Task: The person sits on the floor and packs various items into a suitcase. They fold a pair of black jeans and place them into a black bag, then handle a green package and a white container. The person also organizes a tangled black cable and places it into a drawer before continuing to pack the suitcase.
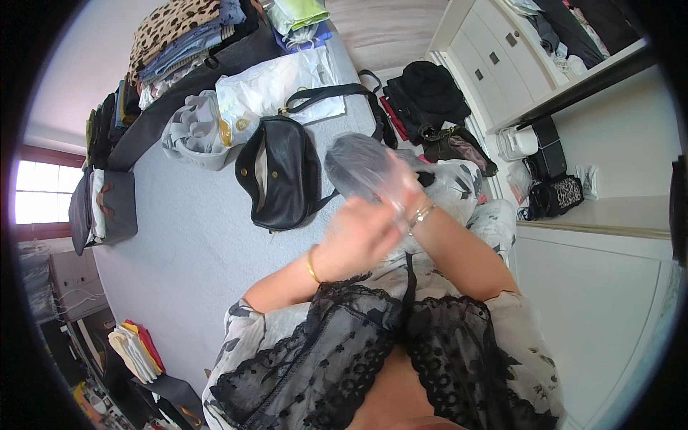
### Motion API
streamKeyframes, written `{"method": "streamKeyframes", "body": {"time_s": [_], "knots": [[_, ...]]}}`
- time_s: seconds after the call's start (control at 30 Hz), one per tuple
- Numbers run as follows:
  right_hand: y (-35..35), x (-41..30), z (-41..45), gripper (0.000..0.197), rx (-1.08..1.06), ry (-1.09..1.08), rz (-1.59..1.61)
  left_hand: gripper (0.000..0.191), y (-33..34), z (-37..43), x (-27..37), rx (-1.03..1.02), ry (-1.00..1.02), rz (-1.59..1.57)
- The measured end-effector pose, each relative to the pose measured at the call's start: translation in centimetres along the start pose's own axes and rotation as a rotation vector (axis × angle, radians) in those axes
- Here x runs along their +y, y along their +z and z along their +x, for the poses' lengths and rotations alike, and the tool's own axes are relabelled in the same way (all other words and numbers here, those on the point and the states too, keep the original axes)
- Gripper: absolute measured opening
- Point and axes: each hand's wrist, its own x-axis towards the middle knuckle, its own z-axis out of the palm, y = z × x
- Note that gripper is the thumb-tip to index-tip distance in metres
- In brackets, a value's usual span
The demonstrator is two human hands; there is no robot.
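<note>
My left hand (pixel 357 236) and my right hand (pixel 406 185) are close together in front of me, both blurred. Between them is a clear plastic bag (pixel 357 161) with something dark grey inside; its gathered end is at my fingers. To the left of the bag lies a black leather handbag (pixel 287 174), its flap lifted and the pale lining showing. The handbag's black strap (pixel 330 92) runs over a white plastic bag (pixel 269 86). A light grey basket (pixel 201 158) filled with grey fabric stands beside them. What the dark item is, I cannot tell.
The bed (pixel 183 226) carries stacked folded clothes (pixel 172 27) at its far side and a grey storage box (pixel 121 201). Black folded clothes (pixel 427 97) lie by the white wardrobe drawers (pixel 494 62). A leopard-patterned pouch (pixel 567 191) sits on the right shelf.
</note>
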Motion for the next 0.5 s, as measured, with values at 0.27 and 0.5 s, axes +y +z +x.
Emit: {"method": "streamKeyframes", "body": {"time_s": [0.27,0.5], "knots": [[-2.2,-7.9,-5.9,0.028,-0.265,-0.493,-2.757,0.054,-7.2,-0.2,-5.1,0.381,-0.575,-0.373],[7.9,-9.5,-9.8,0.003,-0.684,-1.008,-2.368,0.103,-4.4,-1.6,-5.0,0.204,-0.025,0.06]]}}
